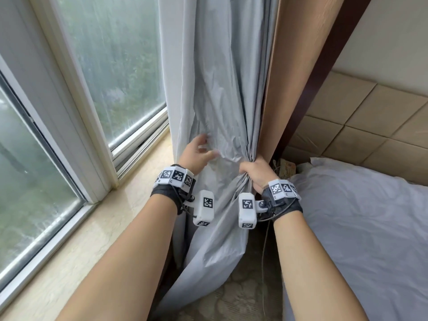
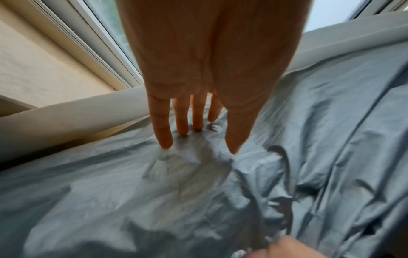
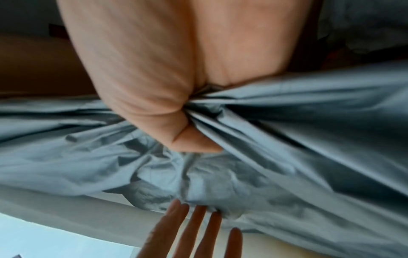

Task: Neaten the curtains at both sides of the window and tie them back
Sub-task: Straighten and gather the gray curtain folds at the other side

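A grey curtain (image 1: 215, 89) hangs at the right side of the window, with a tan outer layer (image 1: 289, 66) beside it. My right hand (image 1: 257, 173) grips the gathered grey folds in a fist at about sill height; the right wrist view shows the bunched curtain (image 3: 264, 132) squeezed under the thumb of that hand (image 3: 154, 104). My left hand (image 1: 199, 152) lies with straight fingers against the cloth just left of the bunch. In the left wrist view the left hand (image 2: 196, 122) touches the crumpled curtain (image 2: 198, 183) with its fingertips. No tie-back is in sight.
The window (image 1: 111, 66) with its white frame and a beige stone sill (image 1: 69, 251) runs along the left. A bed with a white sheet (image 1: 370, 239) lies to the right, under a padded tan headboard (image 1: 370, 117). Patterned carpet (image 1: 243, 293) shows below the curtain.
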Demonstrator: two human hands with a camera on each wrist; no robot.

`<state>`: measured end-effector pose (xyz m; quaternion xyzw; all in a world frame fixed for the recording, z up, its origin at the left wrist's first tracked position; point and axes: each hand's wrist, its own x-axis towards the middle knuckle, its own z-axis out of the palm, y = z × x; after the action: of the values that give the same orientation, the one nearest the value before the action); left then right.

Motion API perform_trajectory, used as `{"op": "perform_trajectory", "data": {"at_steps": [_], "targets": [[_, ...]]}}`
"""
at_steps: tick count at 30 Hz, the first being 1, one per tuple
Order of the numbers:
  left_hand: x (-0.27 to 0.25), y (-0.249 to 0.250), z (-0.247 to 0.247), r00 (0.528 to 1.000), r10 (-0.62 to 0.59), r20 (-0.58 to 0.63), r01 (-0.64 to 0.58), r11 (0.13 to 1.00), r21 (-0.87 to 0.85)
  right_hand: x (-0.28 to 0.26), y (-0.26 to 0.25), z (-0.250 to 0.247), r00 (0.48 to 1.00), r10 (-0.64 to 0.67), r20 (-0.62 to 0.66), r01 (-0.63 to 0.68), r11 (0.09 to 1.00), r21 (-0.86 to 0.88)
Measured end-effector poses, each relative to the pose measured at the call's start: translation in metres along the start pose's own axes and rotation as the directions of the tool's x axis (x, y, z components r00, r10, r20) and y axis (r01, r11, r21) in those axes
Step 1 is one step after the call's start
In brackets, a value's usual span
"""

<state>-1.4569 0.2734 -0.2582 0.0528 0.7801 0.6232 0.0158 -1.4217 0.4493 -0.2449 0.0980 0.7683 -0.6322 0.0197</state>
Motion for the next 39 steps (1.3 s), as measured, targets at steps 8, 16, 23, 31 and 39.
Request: {"op": "perform_trajectory", "data": {"at_steps": [8, 16, 23, 31, 39], "targets": [[0.002, 0.004, 0.012, 0.985, 0.071, 0.157, -0.042, 0.983, -0.181, -0.009, -0.008, -0.009, 0.997, 0.059, 0.051, -0.063, 0.996, 0.07], [-0.009, -0.005, 0.007, 0.988, 0.082, -0.133, -0.086, 0.996, -0.024, -0.003, -0.005, 0.018, 0.961, -0.139, -0.241, 0.059, 0.948, -0.312], [-0.025, 0.002, -0.006, 0.98, 0.193, 0.039, -0.197, 0.973, 0.118, -0.01, -0.008, 0.047, 0.979, -0.193, -0.07, 0.144, 0.886, -0.44], [-0.028, 0.018, -0.025, 0.945, 0.099, 0.311, -0.122, 0.991, 0.054, -0.014, -0.015, 0.047, 0.981, -0.142, 0.133, 0.172, 0.951, -0.258], [-0.002, -0.004, -0.026, 0.999, 0.041, -0.031, -0.04, 0.998, 0.044, -0.017, -0.015, 0.033, 0.998, 0.009, -0.07, -0.025, 0.975, -0.22]]}}
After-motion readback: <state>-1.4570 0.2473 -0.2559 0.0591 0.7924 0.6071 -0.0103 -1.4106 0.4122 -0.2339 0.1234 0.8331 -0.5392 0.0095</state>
